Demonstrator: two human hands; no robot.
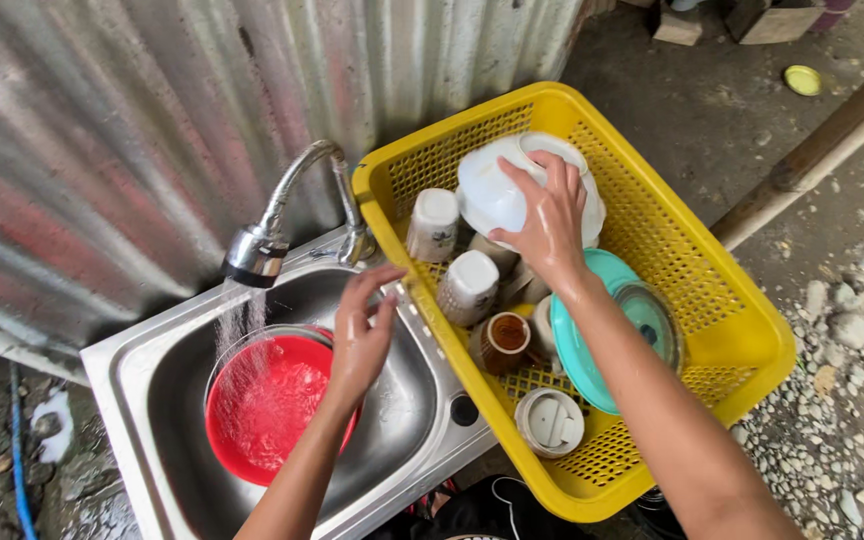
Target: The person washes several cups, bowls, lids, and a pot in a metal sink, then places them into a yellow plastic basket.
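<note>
White bowl (497,190) under right hand (549,225), fingers spread on it, far end of yellow basket (752,340); left hand (360,335) open, empty, over sink (132,370); racking step; next calls for steady release.

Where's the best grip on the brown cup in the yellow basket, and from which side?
Take the brown cup by its rim, from straight above. It stands mouth up with the opening exposed, while white cups and the teal plate crowd its sides, leaving little room for a side grasp. The right hand is on the white bowl.
</note>
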